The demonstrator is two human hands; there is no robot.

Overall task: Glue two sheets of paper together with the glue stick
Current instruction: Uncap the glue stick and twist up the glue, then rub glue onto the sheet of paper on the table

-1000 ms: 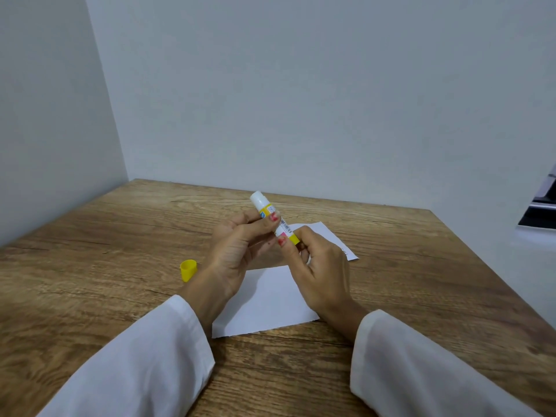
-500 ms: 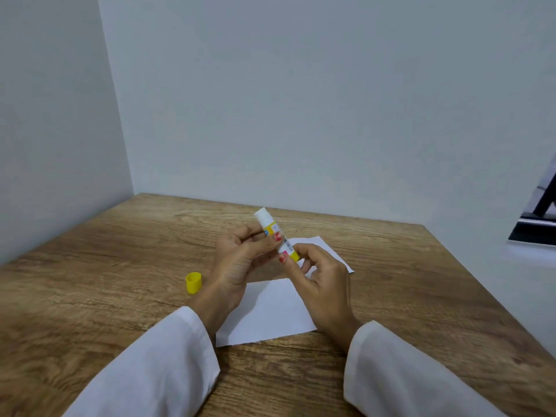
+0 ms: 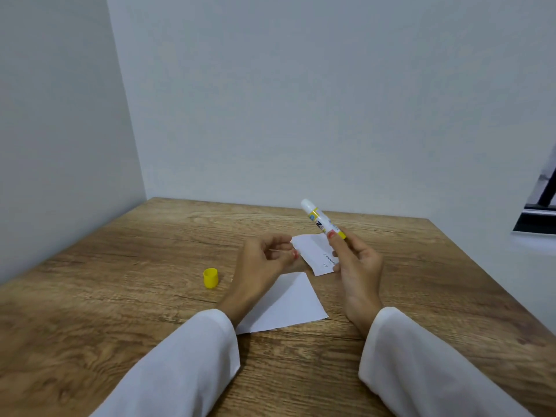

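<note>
My right hand (image 3: 358, 266) grips the uncapped glue stick (image 3: 320, 221), white with yellow bands, by its lower end. Its white tip points up and away to the left. My left hand (image 3: 261, 260) hovers with loosely curled fingers, holding nothing, its fingertips close to the left corner of a small printed sheet of paper (image 3: 314, 251). That sheet lies between my hands. A larger blank white sheet (image 3: 285, 305) lies nearer me on the wooden table (image 3: 120, 296), partly under my left wrist. The yellow cap (image 3: 210, 277) stands on the table left of my left hand.
Grey walls close off the table on the left and at the back. A dark object (image 3: 538, 215) shows at the right edge of the view, beyond the table's right edge.
My left hand has let go of the glue stick and dropped toward the small sheet. My right hand has carried the stick to the right. The head camera has tilted up.
</note>
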